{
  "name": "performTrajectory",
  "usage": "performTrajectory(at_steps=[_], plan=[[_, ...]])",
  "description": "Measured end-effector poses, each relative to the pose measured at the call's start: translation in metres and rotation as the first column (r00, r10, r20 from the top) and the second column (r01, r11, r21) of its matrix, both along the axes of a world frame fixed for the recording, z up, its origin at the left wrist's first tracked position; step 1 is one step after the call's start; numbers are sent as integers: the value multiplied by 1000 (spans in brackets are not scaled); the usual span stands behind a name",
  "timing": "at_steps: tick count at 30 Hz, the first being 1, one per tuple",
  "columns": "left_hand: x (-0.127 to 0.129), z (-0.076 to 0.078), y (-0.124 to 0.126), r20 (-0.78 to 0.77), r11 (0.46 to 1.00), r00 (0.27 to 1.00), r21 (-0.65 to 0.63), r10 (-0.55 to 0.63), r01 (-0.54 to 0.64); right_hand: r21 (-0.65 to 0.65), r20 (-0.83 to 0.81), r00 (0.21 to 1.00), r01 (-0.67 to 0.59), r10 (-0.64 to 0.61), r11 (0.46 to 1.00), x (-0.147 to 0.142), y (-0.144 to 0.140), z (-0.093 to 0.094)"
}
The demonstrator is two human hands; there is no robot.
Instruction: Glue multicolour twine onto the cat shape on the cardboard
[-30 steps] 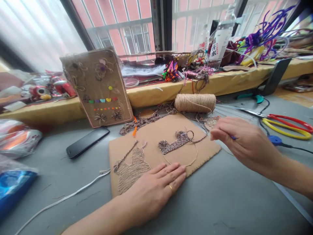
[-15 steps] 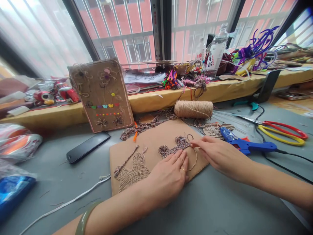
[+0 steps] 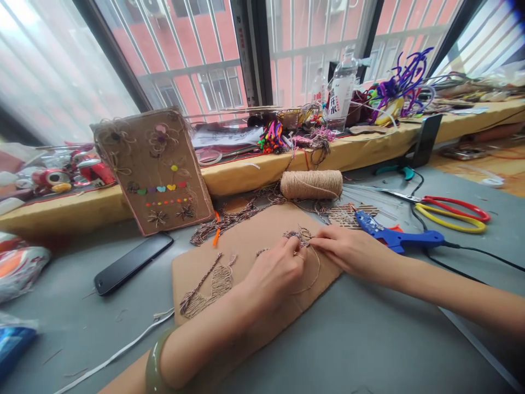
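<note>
- Resting, fingers bent, my left hand (image 3: 279, 268) partly covers mottled cord (image 3: 303, 234); its grip I can't tell.
- Just beside it, my right hand (image 3: 348, 247), fingertips together, pinches the cord.

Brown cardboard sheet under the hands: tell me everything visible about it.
The flat brown cardboard sheet lies at an angle on the grey tabletop, its surface matte. On its left part, rows of beige twine form a shape, partly hidden by the left forearm, with a dark braided cord alongside. Toward its right, the left hand and right hand touch a mottled dark yarn piece; a thin beige strand curves nearby.
</note>
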State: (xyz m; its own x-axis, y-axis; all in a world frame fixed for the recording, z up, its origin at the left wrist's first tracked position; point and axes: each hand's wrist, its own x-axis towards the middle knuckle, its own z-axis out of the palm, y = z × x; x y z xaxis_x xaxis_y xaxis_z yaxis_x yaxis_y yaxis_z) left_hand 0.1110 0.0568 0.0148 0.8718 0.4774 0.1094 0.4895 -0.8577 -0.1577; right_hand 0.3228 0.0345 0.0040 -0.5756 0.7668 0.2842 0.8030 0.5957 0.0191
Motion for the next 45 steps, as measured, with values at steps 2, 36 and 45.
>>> performTrajectory(at_steps=[2, 36, 45], plan=[[-1, 0, 3, 0, 1000, 1000, -2, 24, -24, 7, 19, 1000, -15, 15, 1000, 3, 1, -1], [99, -1, 59, 84, 952, 953, -79, -290, 297, 166, 181, 902, 364, -391, 917, 107, -40, 1], [102, -10, 61, 96, 956, 965, -144, -243, 255, 34, 137, 897, 419, -419, 908, 115, -45, 17]])
